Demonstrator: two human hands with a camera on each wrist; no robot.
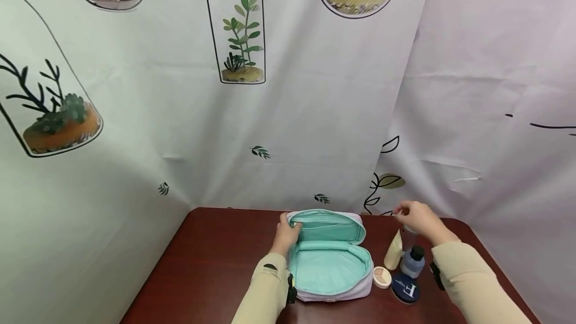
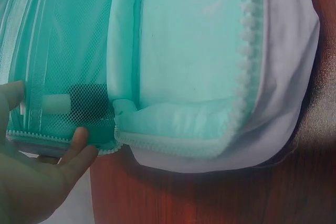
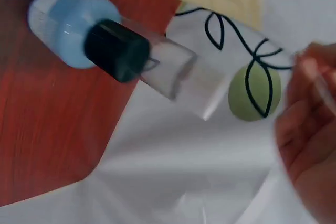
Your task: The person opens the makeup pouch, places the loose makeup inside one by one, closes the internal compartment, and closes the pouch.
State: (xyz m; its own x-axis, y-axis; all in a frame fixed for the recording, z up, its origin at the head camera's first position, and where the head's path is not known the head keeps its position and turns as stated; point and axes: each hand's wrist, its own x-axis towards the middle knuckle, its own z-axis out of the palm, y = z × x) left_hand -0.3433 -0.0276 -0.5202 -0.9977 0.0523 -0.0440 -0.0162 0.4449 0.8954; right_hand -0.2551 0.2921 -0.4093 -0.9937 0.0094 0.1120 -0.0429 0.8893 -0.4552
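An unzipped cosmetic bag in pale lilac with mint lining lies on the table, its lid raised. My left hand grips the left edge of that lid. Behind the lid's mesh pocket is a small white item with a dark end. Over a clear bottle, my right hand is raised with its fingers bent together. A pale streak shows by those fingers in the right wrist view, too blurred to identify. Beside it stand a cream tube and a blue bottle with black cap.
A round dark-blue case and a small round makeup palette lie right of the bag. The red-brown table ends at a white printed cloth hanging behind and at the sides.
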